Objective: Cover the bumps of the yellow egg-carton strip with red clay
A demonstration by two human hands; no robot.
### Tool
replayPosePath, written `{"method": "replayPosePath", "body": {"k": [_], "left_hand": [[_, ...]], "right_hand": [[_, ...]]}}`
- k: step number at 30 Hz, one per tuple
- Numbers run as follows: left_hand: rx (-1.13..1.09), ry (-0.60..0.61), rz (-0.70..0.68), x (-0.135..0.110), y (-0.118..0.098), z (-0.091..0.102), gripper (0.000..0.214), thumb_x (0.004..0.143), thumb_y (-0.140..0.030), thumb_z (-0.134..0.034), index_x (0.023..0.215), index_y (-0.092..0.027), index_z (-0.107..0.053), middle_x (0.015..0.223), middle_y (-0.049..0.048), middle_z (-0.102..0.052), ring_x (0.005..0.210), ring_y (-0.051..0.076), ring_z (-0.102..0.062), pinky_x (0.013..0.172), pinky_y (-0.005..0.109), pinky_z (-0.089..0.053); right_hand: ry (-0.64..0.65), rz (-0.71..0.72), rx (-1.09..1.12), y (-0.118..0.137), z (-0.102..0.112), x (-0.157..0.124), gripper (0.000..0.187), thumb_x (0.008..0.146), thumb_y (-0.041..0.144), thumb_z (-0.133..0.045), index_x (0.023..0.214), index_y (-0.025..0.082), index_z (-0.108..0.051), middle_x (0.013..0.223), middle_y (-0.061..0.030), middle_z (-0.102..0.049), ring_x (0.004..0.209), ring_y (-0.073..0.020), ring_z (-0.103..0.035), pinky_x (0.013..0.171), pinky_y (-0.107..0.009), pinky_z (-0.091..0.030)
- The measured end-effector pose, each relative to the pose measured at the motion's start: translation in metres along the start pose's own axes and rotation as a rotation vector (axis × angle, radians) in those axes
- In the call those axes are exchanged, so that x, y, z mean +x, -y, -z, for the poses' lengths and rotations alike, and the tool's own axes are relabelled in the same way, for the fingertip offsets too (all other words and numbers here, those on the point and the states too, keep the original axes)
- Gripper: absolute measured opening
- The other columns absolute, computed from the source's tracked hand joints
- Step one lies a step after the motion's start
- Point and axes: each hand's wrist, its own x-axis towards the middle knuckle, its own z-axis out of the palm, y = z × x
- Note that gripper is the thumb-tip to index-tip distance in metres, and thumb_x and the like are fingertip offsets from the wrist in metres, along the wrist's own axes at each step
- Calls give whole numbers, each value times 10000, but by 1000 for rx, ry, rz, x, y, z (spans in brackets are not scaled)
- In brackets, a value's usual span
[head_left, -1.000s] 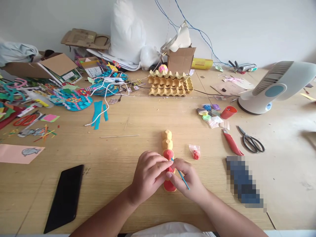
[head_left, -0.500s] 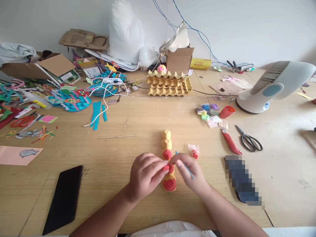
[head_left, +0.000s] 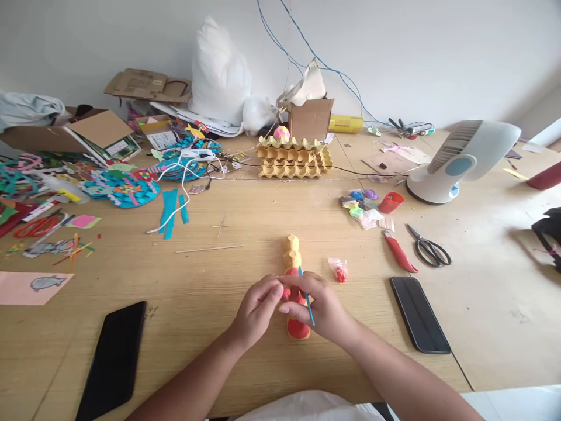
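A strip of yellow egg carton cups lies lengthwise in front of me, with red modelling clay pressed on the nearer cups. Over the strip, my left hand is closed, pinching a small lump of red clay between thumb and fingers. Opposite it, my right hand has its index fingertip at my left fingers and its thumb apart from them. A thin blue modelling tool is tucked in my right hand. The hands hide the middle of the strip. A small clear bag of red clay lies to the right.
Scissors, a red-handled knife and a phone lie at right. A tablet is at left. Egg trays, clay packets and a fan stand farther back. Craft pieces crowd the left side.
My right thumb has moved left and away from the blue tool, which now stands steeper. Both hands stay over the strip. The view has shifted slightly to the right.
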Motion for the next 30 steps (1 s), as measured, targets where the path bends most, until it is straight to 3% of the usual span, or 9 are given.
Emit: {"method": "replayPosePath", "body": {"k": [3,5,8,12,15,19,22,25,30], "left_hand": [[42,23,-96,-1,0,-2,512,1146,-497,-455,800,-205,-695,828,72,-698,818,218,-648,797,357,-538],[71,-1,-115,1,0,-1,555,1157,-507,-400,810,-207,-713,804,74,-696,820,225,-654,817,369,-540],[145,-98,-23,7,5,2,448,1134,-483,-489,899,-205,-750,868,68,-733,859,221,-688,823,350,-546],[302,-114,116,16,16,7,250,1064,-417,-630,1116,-228,-785,1017,56,-787,840,197,-683,745,318,-527],[351,-133,159,22,24,12,237,1032,-381,-657,1161,-234,-792,1076,67,-804,930,215,-716,781,324,-553],[359,-142,185,28,22,13,228,1016,-329,-649,1166,-230,-790,1153,82,-823,990,227,-744,824,343,-586],[347,-123,110,32,13,10,255,986,-298,-703,1220,-234,-780,1191,84,-825,972,220,-756,825,342,-614],[380,-105,-79,41,3,5,354,942,-250,-779,1296,-262,-779,1212,80,-821,966,220,-760,802,334,-631],[442,-75,-271,59,-8,-2,128,993,-207,-753,1059,-252,-853,994,59,-847,893,215,-784,822,343,-628]], "right_hand": [[-33,37,23,3,-3,0,317,1053,517,-701,1113,231,-827,800,-48,-781,718,-185,-665,730,-333,-540],[-72,4,55,-1,1,0,320,1074,503,-664,1035,222,-813,800,-47,-777,696,-175,-654,680,-313,-521],[-120,-93,4,-10,15,2,419,1061,566,-641,887,206,-763,658,-6,-649,592,-151,-556,574,-289,-440],[-174,-224,-103,-24,33,12,630,1057,671,-551,616,222,-589,539,7,-514,533,-150,-502,545,-302,-380],[-204,-285,-111,-34,36,25,610,1057,670,-531,652,222,-616,622,-30,-640,628,-185,-612,619,-315,-449],[-139,-305,-3,-44,32,41,449,976,651,-669,855,221,-719,780,-44,-769,718,-197,-674,699,-322,-519],[-105,-317,76,-47,29,45,476,923,691,-726,885,218,-744,754,-30,-752,710,-195,-666,686,-318,-525],[-35,-291,97,-45,28,42,522,965,699,-690,780,212,-736,743,-32,-744,710,-189,-661,700,-315,-525],[21,-250,121,-47,32,40,658,1011,778,-555,729,205,-713,696,-42,-718,668,-181,-633,665,-314,-513]]}}
